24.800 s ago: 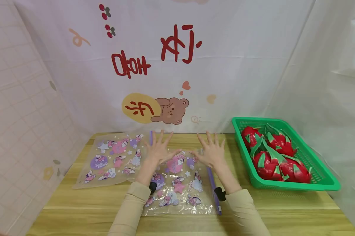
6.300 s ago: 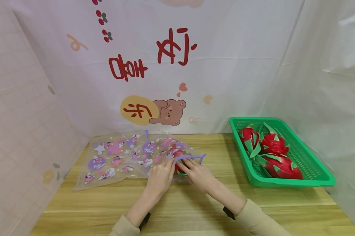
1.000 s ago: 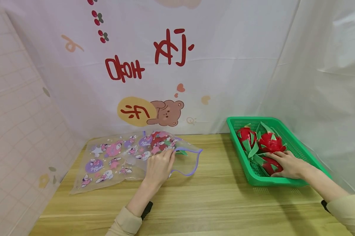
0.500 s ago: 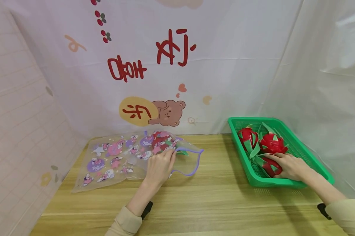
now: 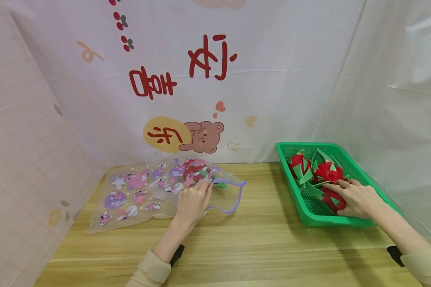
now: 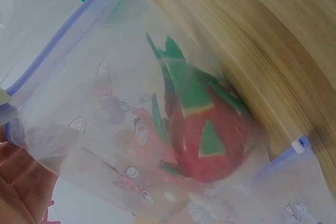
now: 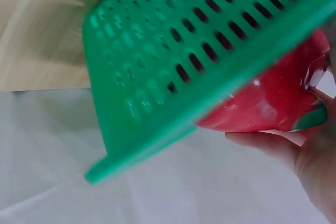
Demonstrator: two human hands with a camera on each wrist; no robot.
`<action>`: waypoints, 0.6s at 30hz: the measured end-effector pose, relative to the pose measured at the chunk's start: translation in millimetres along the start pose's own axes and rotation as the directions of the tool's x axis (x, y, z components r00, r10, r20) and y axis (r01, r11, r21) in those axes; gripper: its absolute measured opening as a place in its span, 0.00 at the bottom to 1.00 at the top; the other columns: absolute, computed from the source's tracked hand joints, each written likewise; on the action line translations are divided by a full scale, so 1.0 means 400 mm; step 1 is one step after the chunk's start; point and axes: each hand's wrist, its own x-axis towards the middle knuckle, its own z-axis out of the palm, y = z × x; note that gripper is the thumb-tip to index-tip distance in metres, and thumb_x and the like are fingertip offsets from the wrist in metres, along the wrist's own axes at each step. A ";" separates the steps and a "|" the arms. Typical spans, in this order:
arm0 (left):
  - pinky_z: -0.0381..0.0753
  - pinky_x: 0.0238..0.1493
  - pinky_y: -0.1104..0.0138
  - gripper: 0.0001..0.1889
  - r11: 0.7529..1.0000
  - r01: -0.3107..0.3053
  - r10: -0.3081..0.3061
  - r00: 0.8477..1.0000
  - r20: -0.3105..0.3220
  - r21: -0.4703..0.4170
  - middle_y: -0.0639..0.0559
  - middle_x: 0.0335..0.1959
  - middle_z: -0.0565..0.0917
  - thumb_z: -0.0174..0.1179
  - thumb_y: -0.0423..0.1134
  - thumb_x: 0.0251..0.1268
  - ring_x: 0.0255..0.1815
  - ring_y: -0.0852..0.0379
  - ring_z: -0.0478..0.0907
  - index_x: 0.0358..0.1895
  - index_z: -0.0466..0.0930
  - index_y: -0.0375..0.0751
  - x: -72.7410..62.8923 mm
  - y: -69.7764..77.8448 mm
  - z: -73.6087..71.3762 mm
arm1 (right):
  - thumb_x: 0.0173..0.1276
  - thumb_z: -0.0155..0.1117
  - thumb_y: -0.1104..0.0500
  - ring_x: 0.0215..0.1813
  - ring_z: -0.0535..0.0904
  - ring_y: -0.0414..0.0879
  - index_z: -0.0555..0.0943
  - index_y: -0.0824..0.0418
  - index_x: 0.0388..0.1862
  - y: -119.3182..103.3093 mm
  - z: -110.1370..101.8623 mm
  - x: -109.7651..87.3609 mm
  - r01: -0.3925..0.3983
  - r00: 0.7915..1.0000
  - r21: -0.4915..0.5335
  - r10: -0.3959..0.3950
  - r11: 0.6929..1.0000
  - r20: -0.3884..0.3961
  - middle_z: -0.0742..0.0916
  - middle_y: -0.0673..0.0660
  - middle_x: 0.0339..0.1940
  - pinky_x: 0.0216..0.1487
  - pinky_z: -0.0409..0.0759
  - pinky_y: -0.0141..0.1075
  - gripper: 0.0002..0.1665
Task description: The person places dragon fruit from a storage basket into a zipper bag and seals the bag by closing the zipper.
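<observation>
With its thumb and fingers, my left hand pinches the rim of a clear printed zip bag, whose purple-edged mouth gapes to the right. Inside that bag lies a red dragon fruit with green leaves, seen through the plastic. My right hand is in the green basket, its fingers curled over the front dragon fruit. In the right wrist view the thumb lies along the red side of this dragon fruit, behind the basket wall; its far side is hidden.
Two more dragon fruits, one at the left and one at the back, sit in the basket. A second printed zip bag lies flat at the left of the wooden table. A white printed curtain stands behind.
Since 6.3 s ago, my right hand has left the bag's mouth for the basket; the bagged fruit sits deeper. In the last second, the front dragon fruit has turned slightly under my right hand.
</observation>
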 end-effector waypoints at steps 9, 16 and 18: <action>0.47 0.11 0.81 0.07 1.000 0.003 -0.003 1.000 0.019 -0.010 0.52 0.15 0.83 0.59 0.35 0.62 0.08 0.68 0.57 0.30 0.84 0.38 -0.001 0.000 0.002 | 0.32 0.77 0.46 0.38 0.75 0.57 0.77 0.50 0.56 -0.009 -0.067 0.004 0.042 0.999 -0.088 -0.042 0.995 0.001 0.83 0.60 0.45 0.15 0.74 0.43 0.45; 0.46 0.11 0.81 0.07 1.000 0.002 -0.002 1.000 0.022 -0.016 0.52 0.15 0.82 0.59 0.35 0.63 0.09 0.68 0.56 0.29 0.84 0.38 0.001 0.001 0.003 | 0.33 0.76 0.47 0.39 0.75 0.55 0.76 0.49 0.57 -0.001 -0.134 0.014 0.025 0.996 -0.120 -0.014 0.992 0.089 0.81 0.60 0.48 0.14 0.71 0.39 0.44; 0.47 0.11 0.81 0.06 1.000 0.001 -0.001 1.000 0.018 -0.014 0.52 0.16 0.83 0.60 0.35 0.62 0.08 0.68 0.57 0.29 0.84 0.38 0.001 0.002 0.002 | 0.35 0.74 0.48 0.40 0.75 0.56 0.74 0.49 0.58 0.002 -0.152 0.019 0.004 0.995 -0.110 0.007 0.994 0.098 0.81 0.60 0.50 0.15 0.72 0.40 0.44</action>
